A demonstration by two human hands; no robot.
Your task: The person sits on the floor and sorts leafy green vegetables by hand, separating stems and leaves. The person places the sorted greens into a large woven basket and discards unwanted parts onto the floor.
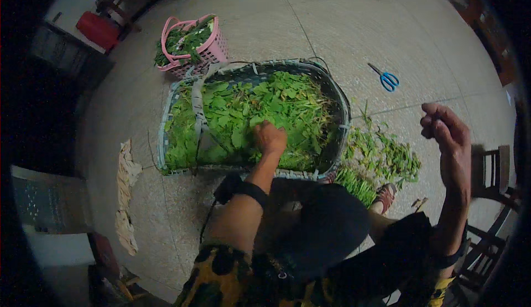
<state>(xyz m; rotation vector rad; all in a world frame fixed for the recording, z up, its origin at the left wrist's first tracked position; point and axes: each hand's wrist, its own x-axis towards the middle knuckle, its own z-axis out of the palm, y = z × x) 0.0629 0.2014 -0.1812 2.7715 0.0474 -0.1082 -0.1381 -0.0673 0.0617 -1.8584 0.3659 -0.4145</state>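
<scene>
A large oblong woven basket [345, 112] lies before me on the floor, holding a broad layer of leafy greens [232, 120]. My left hand [271, 138] is over the middle of the greens, its fingers bent down at the leaves; whether it grips any is hidden. My right hand [450, 128] is raised to the right of the basket, fingers curled, with nothing visible between them. A pale wrapped handle [198, 99] crosses the basket's left part. Loose leaves and stems [386, 153] lie on the floor at the basket's right side, near my foot.
A pink plastic basket [215, 46] of greens stands behind the large basket's left end. Blue-handled scissors [386, 78] lie on the floor at the upper right. Crumpled beige cloth [125, 182] lies at left. A wooden chair [493, 170] stands at the far right.
</scene>
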